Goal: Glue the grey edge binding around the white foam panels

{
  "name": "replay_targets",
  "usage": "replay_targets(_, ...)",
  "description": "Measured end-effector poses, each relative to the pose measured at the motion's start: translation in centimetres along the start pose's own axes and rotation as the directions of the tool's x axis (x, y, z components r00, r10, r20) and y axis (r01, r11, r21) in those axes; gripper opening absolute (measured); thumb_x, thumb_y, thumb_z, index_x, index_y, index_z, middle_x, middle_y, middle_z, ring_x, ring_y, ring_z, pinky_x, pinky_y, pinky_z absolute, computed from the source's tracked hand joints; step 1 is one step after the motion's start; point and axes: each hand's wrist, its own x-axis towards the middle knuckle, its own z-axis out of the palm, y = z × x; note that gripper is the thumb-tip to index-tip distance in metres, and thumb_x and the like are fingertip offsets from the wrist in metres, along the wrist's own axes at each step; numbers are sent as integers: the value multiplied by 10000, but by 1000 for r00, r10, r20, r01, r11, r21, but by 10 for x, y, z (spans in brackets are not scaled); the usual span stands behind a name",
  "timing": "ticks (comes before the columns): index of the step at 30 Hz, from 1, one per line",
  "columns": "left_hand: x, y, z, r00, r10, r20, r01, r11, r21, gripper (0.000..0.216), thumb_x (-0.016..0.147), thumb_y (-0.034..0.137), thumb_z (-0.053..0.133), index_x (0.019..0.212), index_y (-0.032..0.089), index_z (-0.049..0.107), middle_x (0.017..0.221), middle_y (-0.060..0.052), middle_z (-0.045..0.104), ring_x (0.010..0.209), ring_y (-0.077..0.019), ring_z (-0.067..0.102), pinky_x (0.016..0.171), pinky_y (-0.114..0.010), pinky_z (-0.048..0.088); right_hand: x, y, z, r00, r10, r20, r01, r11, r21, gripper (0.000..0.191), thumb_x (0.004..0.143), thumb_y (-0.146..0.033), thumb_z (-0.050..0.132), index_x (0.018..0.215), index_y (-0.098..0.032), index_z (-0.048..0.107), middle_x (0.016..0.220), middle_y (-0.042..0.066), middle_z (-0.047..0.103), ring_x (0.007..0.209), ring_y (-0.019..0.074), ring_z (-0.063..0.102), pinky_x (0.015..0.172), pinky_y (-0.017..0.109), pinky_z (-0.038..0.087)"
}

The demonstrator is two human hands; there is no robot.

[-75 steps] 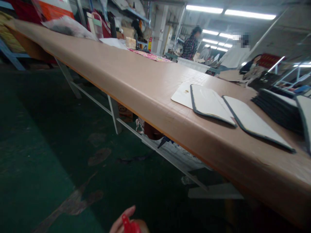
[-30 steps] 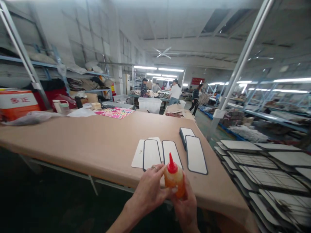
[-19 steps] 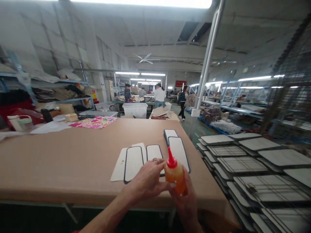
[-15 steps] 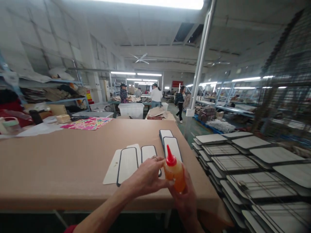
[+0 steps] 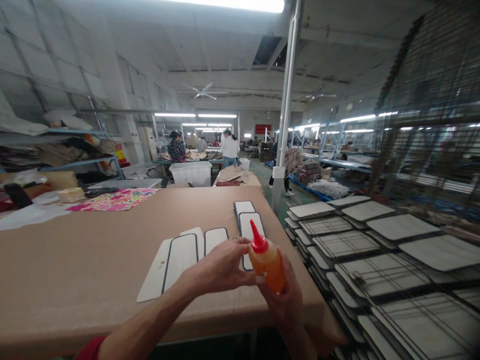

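Observation:
In front of me, above the table's near right part, is a squeeze bottle [image 5: 270, 267] of orange liquid with a red pointed nozzle tipped slightly left. My right hand [image 5: 287, 302] wraps round it from the right and below. Against its left side, my left hand [image 5: 221, 265] grips with fingers and thumb; a ring shows on one finger. Behind the left forearm lie pale rounded panels, among them a dark-edged panel [image 5: 183, 255] and a plain cream panel [image 5: 153, 272]. Beyond the bottle, a small stack of dark-edged panels [image 5: 245, 207] is partly hidden by it.
The brown-covered table [image 5: 93, 260] spreads to the left, with a floral cloth [image 5: 116, 199] at its far left. To the right stands a rack of several pale panels [image 5: 367, 270]. A metal post [image 5: 287, 100] rises past the far right corner. People [image 5: 229, 148] stand farther back.
The view has turned slightly right, so the table and panels sit farther left. The bottle stays in both hands. A walking person in the background is now mostly behind the post.

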Motion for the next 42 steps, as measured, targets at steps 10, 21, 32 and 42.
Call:
replay_targets(10,21,-57,-19,988,109,106,-85,975,-208,735,627,475,834,1281,227,608,1276,-115,613,1068,-273,573,894,-376,458,26,20,20,975,220,33,-223,953,205,667,642,-358,822,1244,-222,571,1145,101,685,1012,318,668,819,452,574)
replay_targets(21,39,-164,-49,980,143,135,18,617,-787,546,675,415,818,1172,224,695,1218,-108,686,1099,-268,604,929,-383,430,31,38,65,927,335,168,-374,802,466,643,675,-628,711,1154,-205,641,1069,157,701,937,342,681,764,489,556)
replay_targets(32,51,-208,15,988,157,8,40,-204,-978,665,801,610,625,1340,227,561,1507,-135,429,1393,-291,384,1137,-448,277,19,71,62,851,511,122,-446,580,681,436,801,-461,662,1230,-402,617,1351,53,582,1275,347,500,1047,638,352)
replay_targets(42,62,-200,43,999,-18,42,34,-324,-946,727,624,786,654,1086,225,668,1163,-116,660,1141,-304,582,955,-468,435,5,114,11,710,691,134,-607,505,614,614,693,-479,739,1279,-361,601,1226,132,655,1129,417,600,1020,694,351)
